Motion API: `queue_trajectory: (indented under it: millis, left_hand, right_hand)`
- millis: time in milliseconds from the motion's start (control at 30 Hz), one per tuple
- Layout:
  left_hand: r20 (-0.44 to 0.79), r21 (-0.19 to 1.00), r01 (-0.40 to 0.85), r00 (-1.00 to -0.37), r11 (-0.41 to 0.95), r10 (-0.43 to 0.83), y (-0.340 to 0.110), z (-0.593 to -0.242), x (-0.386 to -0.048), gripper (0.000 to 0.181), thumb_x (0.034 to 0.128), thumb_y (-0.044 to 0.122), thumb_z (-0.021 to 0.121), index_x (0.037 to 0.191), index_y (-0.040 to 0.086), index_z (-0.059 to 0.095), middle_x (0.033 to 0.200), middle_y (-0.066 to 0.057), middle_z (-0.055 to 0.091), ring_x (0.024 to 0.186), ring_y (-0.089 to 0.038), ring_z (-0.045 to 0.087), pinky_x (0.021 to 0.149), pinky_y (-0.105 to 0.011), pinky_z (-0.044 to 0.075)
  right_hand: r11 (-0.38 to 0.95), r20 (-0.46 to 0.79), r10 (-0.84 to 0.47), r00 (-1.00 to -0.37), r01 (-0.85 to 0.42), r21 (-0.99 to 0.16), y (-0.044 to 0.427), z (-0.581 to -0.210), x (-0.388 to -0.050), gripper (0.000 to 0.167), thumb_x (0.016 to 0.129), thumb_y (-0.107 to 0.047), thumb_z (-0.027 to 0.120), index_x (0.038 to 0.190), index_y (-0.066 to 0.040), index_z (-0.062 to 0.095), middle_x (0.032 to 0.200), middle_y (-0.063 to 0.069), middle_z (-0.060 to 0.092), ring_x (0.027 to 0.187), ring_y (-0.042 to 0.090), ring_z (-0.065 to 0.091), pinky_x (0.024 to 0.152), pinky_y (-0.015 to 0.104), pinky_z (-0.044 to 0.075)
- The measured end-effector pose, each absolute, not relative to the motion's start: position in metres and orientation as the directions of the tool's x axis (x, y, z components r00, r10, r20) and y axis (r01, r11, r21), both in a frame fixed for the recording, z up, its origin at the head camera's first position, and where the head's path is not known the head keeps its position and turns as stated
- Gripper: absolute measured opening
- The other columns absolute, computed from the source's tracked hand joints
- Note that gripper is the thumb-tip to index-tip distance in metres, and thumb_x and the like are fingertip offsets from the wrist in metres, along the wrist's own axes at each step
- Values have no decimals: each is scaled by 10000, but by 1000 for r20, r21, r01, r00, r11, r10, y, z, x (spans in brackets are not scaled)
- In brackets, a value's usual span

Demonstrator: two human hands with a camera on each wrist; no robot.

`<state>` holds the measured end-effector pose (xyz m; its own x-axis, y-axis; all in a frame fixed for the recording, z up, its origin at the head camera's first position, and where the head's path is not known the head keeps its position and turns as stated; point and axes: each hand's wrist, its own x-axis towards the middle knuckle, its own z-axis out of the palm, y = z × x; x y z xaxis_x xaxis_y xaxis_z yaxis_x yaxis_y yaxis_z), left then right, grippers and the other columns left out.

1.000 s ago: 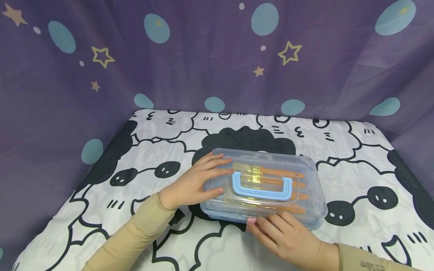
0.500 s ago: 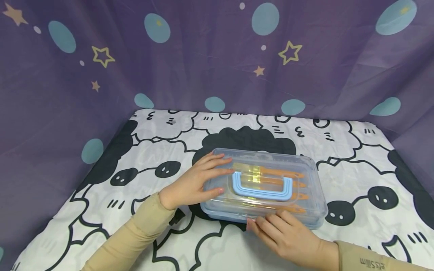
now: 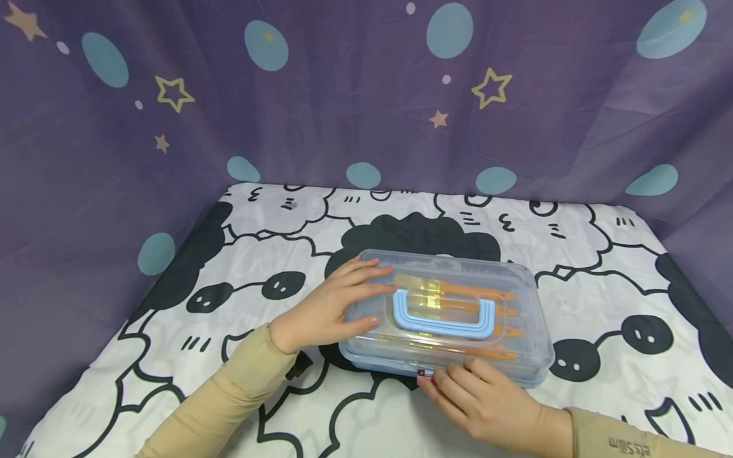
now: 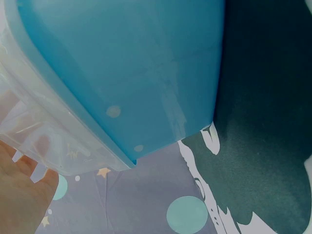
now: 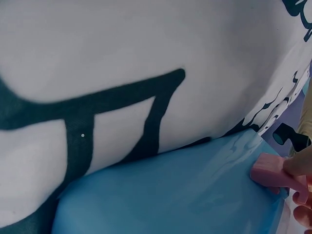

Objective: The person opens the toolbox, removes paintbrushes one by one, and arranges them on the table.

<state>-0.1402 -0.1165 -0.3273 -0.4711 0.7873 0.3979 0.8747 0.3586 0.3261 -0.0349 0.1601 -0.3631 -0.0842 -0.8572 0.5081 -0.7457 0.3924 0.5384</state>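
Fingers of the right hand pinch the pink latch, newly showing a dark patch, while the left hand stays outspread on the box lid.

The smooth plastic box looks glossy, the cloth matt.

Head view: diffuse, even illumination; patterned tablecloth bright with crisp outlines, purple curtain dimmer, slight glare on the clear lid. Wrist views: darker, muted tones; pale reflections streak the blue box base; in the right wrist view, grey shading dulls the tablecloth.
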Motion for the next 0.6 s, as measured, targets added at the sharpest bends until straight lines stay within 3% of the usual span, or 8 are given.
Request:
queue_trajectory:
  millis: [200,367,600]
  left_hand:
    - [395,331,873,-474,359,787,-117,-328,-140,440,932,352,575,1327,159,557,1465,-65,430,1386,-266,320,1174,-484,174]
    - [400,324,876,-469,357,788,-117,-328,-140,447,952,400,536,1329,160,555,1466,-65,429,1387,-268,319,1174,-485,176]
    - [405,318,879,-464,355,788,-117,-329,-141,447,953,398,535,1325,153,557,1465,-70,430,1384,-268,322,1180,-471,167]
  right_hand:
    - [334,473,-878,-69,-796,505,161,-362,-32,332,1010,-86,331,1091,-48,651,981,38,648,752,142,539,657,255,433]
    - [264,423,-905,-48,-843,469,162,-364,-30,357,1008,-147,323,1056,-114,674,941,-13,648,760,122,568,661,239,447]
    - [220,348,-934,-74,-889,401,162,-371,-27,263,941,-316,479,1070,-182,665,896,-90,635,780,71,566,672,224,429]
